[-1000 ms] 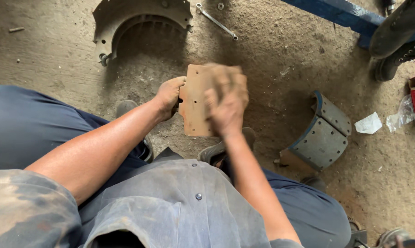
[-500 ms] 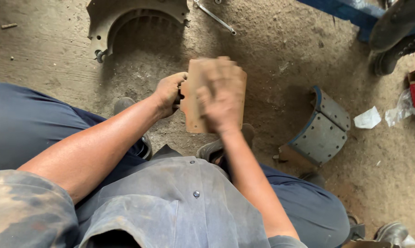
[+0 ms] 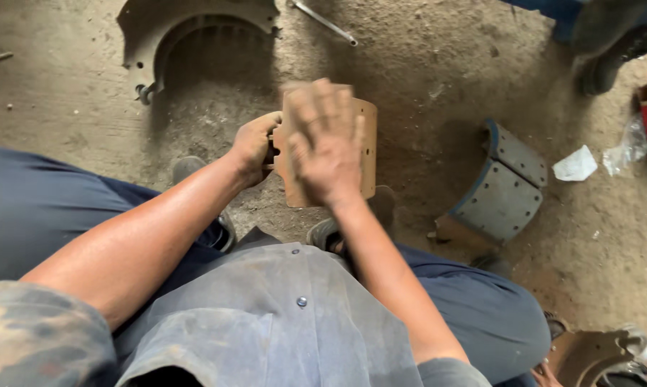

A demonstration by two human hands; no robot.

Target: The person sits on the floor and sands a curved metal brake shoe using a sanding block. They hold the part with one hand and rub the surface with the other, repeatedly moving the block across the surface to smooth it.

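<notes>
A dusty concrete workshop floor (image 3: pixel 424 79) lies below a seated person. A tan curved brake lining (image 3: pixel 366 143) is held above the feet: the left hand (image 3: pixel 254 147) grips its left edge, fingers curled around it, while the right hand (image 3: pixel 323 140) lies flat on its face, fingers slightly spread. A grey brake shoe (image 3: pixel 499 190) lies nearby to the right.

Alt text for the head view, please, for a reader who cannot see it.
A seated person's left hand grips the edge of a curved tan brake lining while the right hand lies flat on its face. A grey brake shoe lies on the dirt floor to the right.
</notes>
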